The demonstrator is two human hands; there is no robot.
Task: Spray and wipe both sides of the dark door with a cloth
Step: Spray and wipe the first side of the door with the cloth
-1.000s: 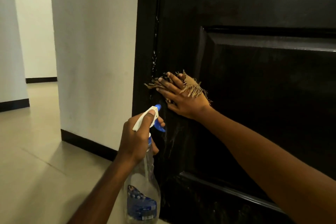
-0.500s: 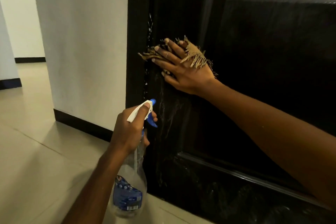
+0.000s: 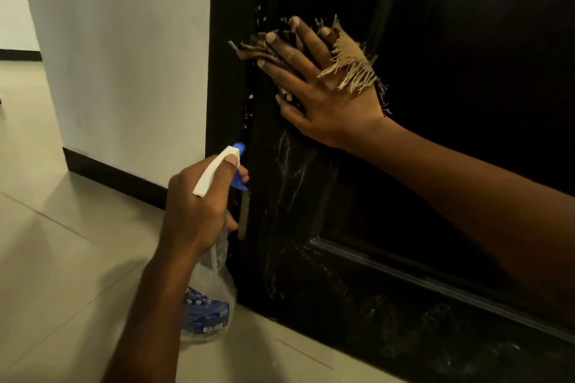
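The dark panelled door (image 3: 451,102) fills the right of the view, with wet streaks along its left stile. My right hand (image 3: 320,93) lies flat with spread fingers and presses a frayed tan cloth (image 3: 351,59) against the stile near the door's edge. Lower down, my left hand (image 3: 199,211) grips the neck of a clear spray bottle (image 3: 208,305) with a white and blue trigger head (image 3: 221,168), thumb on top. The nozzle points at the door edge. Most of the cloth is hidden under my right hand.
A white wall (image 3: 124,56) with a black skirting board (image 3: 118,177) stands left of the dark door frame (image 3: 224,71). Pale floor tiles (image 3: 62,258) stretch to the left and under the door. A corridor opens at the far left.
The view has dropped and moved closer to the door's lower part. My right hand with the cloth stays pressed on the stile. My left hand keeps the bottle just below it.
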